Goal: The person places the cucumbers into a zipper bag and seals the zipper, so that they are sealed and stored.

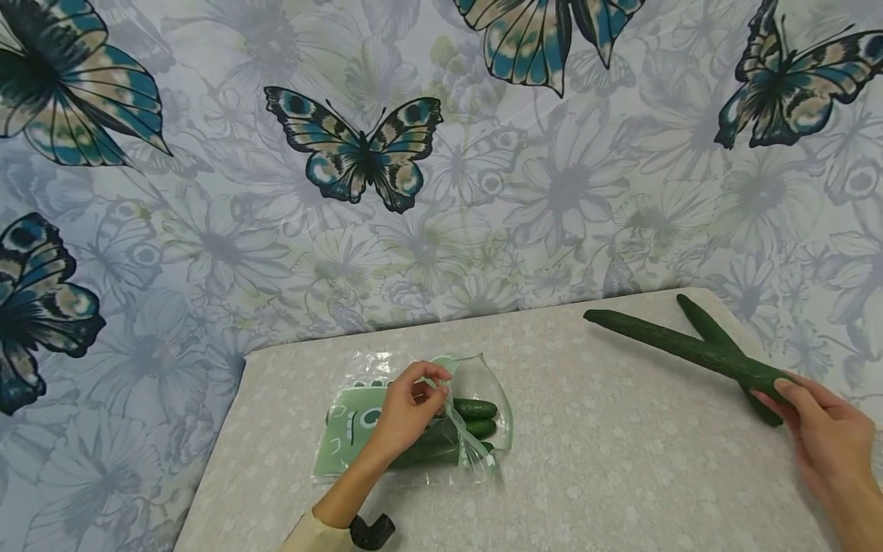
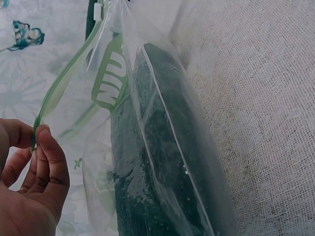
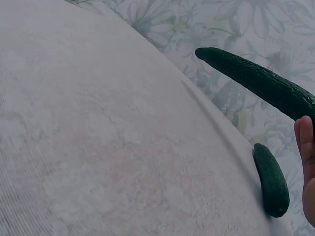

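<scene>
My left hand pinches the green-edged mouth of a clear zip bag printed with a green cartoon face. In the left wrist view, thumb and fingers hold that green zip strip, with a white slider farther along it. Several cucumbers lie inside the bag, their ends toward the gaping mouth on the right. At the right, my right hand grips one end of a long dark green cucumber, its other end pointing left and away. A second cucumber rests on the table beyond, partly hidden by the held one.
A pale patterned cloth covers the table. Its far edge meets a hanging backdrop with butterflies and flowers. The loose cucumber lies close to the table's right edge. A black strap piece shows at my left wrist.
</scene>
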Demonstrator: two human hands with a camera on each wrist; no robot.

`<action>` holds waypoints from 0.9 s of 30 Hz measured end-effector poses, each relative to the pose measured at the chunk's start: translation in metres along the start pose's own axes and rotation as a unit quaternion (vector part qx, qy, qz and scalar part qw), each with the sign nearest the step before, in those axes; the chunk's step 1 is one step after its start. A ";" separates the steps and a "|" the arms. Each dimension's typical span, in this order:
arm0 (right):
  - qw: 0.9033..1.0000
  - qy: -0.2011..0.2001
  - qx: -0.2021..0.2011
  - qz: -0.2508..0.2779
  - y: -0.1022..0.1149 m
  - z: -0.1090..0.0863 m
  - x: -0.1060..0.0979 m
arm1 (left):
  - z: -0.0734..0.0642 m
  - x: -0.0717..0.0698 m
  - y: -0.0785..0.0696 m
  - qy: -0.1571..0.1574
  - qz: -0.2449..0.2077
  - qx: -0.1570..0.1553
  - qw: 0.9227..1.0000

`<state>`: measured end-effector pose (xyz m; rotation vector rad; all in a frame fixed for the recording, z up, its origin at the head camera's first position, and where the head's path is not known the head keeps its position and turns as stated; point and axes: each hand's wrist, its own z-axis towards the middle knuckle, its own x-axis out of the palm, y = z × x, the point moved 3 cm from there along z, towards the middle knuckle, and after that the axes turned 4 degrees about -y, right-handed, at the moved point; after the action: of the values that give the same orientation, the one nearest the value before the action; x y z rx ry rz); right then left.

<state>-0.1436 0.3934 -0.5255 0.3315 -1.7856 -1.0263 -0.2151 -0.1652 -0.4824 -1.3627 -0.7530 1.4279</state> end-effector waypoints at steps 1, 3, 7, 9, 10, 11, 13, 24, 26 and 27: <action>1.000 0.009 0.000 -0.001 0.000 -0.001 0.003 | 0.000 0.000 0.000 0.000 0.000 -0.001 1.000; 1.000 0.027 -0.001 -0.005 -0.001 -0.003 0.007 | 0.000 0.000 0.000 0.000 -0.001 -0.002 1.000; 0.998 0.061 -0.007 -0.016 -0.004 -0.006 0.015 | -0.001 0.001 -0.001 -0.002 -0.003 -0.003 1.000; 0.996 0.086 -0.006 -0.007 -0.006 -0.007 0.019 | -0.001 0.001 -0.001 -0.002 -0.004 0.001 1.000; 0.995 0.097 -0.005 -0.001 -0.008 -0.008 0.021 | 0.000 0.001 -0.001 -0.003 -0.005 0.002 1.000; 0.994 0.107 -0.003 0.003 -0.010 -0.009 0.023 | 0.000 0.001 -0.001 -0.002 -0.005 0.003 1.000; 0.992 0.128 0.001 0.008 -0.013 -0.010 0.027 | 0.000 0.002 -0.001 -0.002 -0.006 0.005 1.000; 0.977 0.204 0.051 -0.043 -0.033 -0.024 0.052 | 0.000 0.003 -0.002 -0.002 -0.006 0.004 1.000; 0.973 0.219 0.057 -0.047 -0.037 -0.026 0.056 | 0.001 0.004 -0.002 -0.002 0.000 0.003 1.000; 0.971 0.226 0.059 -0.050 -0.040 -0.027 0.058 | 0.001 0.004 -0.002 -0.002 0.001 0.002 1.000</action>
<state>-0.1554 0.3192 -0.5159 0.6790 -1.4282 -0.8324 -0.2148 -0.1609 -0.4818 -1.3589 -0.7510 1.4332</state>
